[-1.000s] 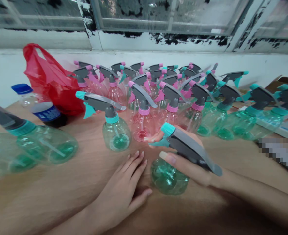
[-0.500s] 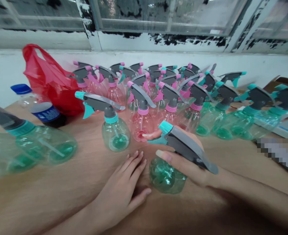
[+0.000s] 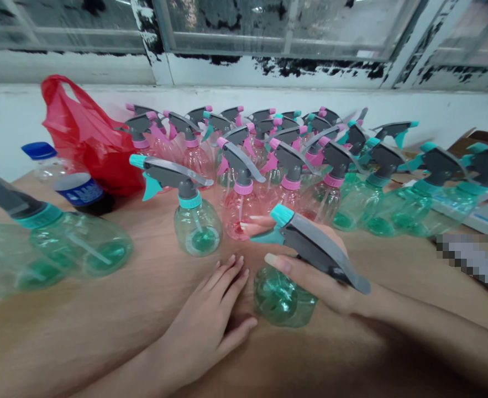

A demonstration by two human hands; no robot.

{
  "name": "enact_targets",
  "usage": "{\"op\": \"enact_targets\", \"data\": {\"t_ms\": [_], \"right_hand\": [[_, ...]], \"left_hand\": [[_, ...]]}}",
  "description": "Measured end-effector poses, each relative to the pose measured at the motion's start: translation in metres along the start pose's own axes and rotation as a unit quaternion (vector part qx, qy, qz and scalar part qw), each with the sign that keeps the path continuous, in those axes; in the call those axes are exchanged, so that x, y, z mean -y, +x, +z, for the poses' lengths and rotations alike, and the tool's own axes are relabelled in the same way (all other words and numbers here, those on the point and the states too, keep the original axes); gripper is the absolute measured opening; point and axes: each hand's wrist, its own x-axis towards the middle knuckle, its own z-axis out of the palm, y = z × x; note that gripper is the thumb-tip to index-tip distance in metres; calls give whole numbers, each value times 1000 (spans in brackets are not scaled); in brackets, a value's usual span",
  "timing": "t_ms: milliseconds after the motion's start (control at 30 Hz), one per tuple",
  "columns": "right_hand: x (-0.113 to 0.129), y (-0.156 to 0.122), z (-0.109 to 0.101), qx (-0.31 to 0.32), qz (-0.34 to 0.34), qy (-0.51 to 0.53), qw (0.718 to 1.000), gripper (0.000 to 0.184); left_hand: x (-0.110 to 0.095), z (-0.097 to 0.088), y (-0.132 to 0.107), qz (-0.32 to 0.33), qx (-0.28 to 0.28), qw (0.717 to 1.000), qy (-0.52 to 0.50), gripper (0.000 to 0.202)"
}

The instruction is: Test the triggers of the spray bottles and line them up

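My right hand (image 3: pixel 322 276) is closed around the neck of a green spray bottle (image 3: pixel 283 296), just under its grey trigger head with a teal nozzle. The fingers behind the head are partly hidden. Flat on the wooden table (image 3: pixel 144 309) lies my left hand (image 3: pixel 208 312), fingers stretched out and holding nothing, a little left of that bottle. Beyond the left fingertips stands another green spray bottle (image 3: pixel 198 229) with a teal collar. A pink spray bottle (image 3: pixel 242 207) stands just behind, to its right.
Many spray bottles with pink or teal collars crowd the back. At left are more green bottles (image 3: pixel 82 243), a drink bottle (image 3: pixel 80 188) with a blue cap and a red plastic bag (image 3: pixel 98 149). A cardboard box (image 3: pixel 479 141) sits at the far right, below the windows.
Hardly anything differs. The view has shifted very slightly, and both hands keep their places, the right one still around the spray bottle.
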Motion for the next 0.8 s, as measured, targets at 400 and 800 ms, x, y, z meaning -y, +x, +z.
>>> {"op": "enact_targets", "data": {"t_ms": [400,800], "right_hand": [[1,5,-4,-13,-9,-2,1000,12],[4,2,6,-67,39,13,997,22]], "left_hand": [[-2,-3,1,-1,11,1000,8,64],[0,0,0,7,1,1000,21,61]]}}
